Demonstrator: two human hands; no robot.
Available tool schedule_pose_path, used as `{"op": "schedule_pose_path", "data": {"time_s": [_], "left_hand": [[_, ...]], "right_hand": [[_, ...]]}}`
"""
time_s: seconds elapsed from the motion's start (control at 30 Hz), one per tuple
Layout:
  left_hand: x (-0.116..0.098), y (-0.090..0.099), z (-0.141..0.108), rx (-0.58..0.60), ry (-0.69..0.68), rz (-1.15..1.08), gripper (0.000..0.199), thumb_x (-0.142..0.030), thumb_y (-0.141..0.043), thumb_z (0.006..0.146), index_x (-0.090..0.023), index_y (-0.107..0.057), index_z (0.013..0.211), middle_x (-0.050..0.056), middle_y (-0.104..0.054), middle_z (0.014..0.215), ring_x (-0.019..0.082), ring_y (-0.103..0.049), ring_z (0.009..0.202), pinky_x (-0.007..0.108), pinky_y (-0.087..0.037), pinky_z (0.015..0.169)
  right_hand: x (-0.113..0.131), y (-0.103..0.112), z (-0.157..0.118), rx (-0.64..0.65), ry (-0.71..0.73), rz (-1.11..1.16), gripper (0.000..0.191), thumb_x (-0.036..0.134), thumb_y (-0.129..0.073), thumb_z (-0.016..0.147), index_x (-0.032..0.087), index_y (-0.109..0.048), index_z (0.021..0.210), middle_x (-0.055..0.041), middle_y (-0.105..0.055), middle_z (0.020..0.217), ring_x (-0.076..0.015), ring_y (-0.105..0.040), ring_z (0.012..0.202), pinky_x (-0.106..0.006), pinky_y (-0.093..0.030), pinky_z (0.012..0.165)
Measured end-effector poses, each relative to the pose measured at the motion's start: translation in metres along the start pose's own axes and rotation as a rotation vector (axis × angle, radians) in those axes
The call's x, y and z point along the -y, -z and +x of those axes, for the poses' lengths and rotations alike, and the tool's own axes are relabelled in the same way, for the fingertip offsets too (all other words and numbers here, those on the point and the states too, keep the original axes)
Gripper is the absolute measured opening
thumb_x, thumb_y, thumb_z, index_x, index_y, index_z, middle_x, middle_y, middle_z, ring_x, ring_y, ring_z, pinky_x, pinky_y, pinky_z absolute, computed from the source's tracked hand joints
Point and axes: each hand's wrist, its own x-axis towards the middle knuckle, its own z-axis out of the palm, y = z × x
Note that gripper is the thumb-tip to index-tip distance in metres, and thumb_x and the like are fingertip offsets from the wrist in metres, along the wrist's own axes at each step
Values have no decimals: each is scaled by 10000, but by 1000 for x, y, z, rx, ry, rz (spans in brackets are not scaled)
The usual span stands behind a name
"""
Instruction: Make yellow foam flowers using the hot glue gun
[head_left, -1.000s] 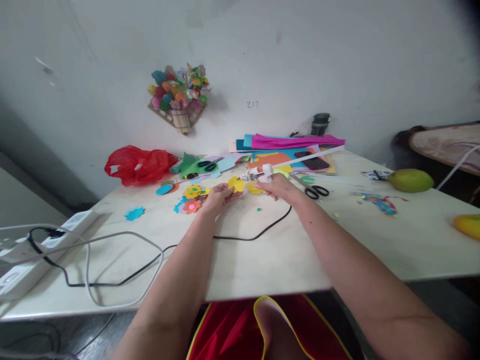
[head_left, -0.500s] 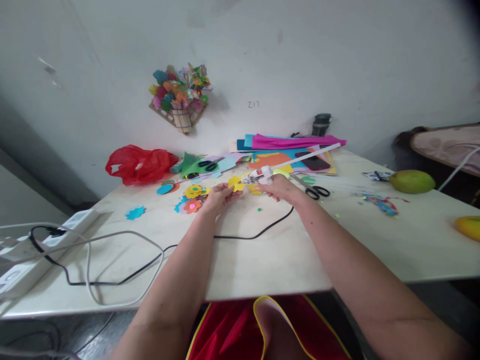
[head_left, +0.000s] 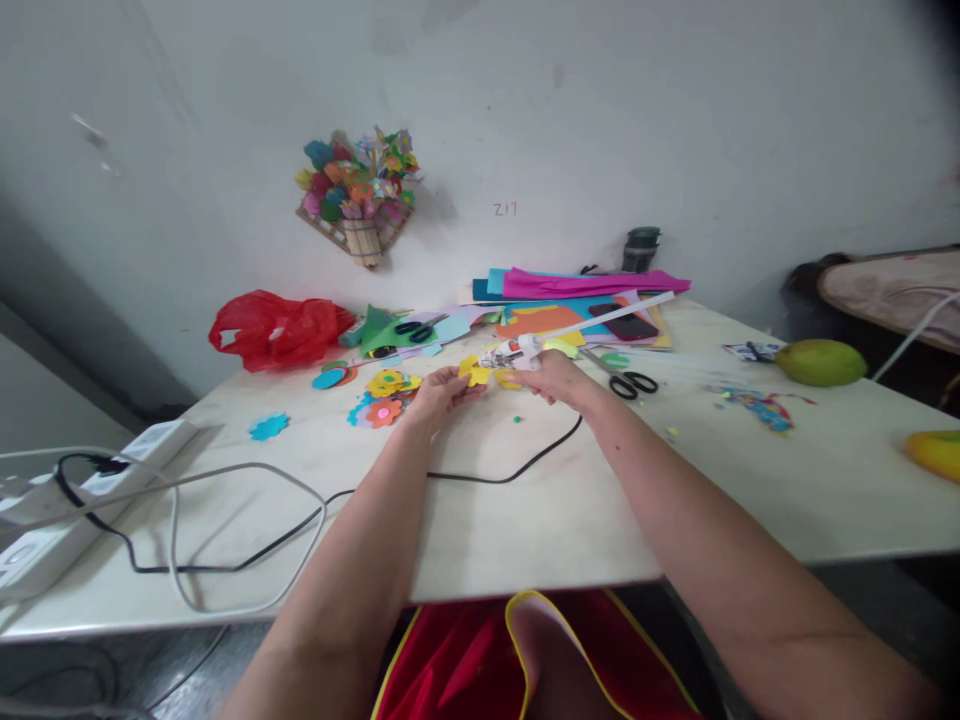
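My left hand (head_left: pixel 444 392) pinches a yellow paper flower (head_left: pixel 472 371) by its left side, just above the table. My right hand (head_left: pixel 553 378) is closed around a white hot glue gun (head_left: pixel 517 351), with a long white glue stick (head_left: pixel 611 316) jutting up and right from its back. The gun's nozzle end is at the yellow flower; whether it touches cannot be made out. Left of my left hand lie finished-looking flowers, among them an orange flower (head_left: pixel 385 412) with a pink centre and a yellow flower (head_left: pixel 388 382). A blue scalloped cutout (head_left: pixel 268 426) lies farther left.
Black-handled scissors (head_left: pixel 634 385) lie right of my right hand, a second pair (head_left: pixel 422 328) behind. A black cord (head_left: pixel 487 481) crosses the table toward a power strip (head_left: pixel 142 460). A red plastic bag (head_left: pixel 277 325), coloured paper (head_left: pixel 585 285), a phone (head_left: pixel 624 322) and a green fruit (head_left: pixel 821 362) lie around.
Hardly anything differs. The glue gun has shifted slightly left over the yellow flower, and the whole view has moved a few pixels.
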Motion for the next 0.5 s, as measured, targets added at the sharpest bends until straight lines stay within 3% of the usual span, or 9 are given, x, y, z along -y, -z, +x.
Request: {"op": "schedule_pose_path", "data": {"time_s": [0.5], "left_hand": [[-1, 0, 0, -5, -19, 25, 195, -156, -666, 702, -110, -513, 814, 47, -658, 718, 145, -668, 686, 221, -547, 637]], "right_hand": [[3, 2, -2, -29, -10, -61, 313, 432, -663, 660, 143, -548, 691, 15, -492, 478, -64, -393, 342, -185, -326, 322]]}}
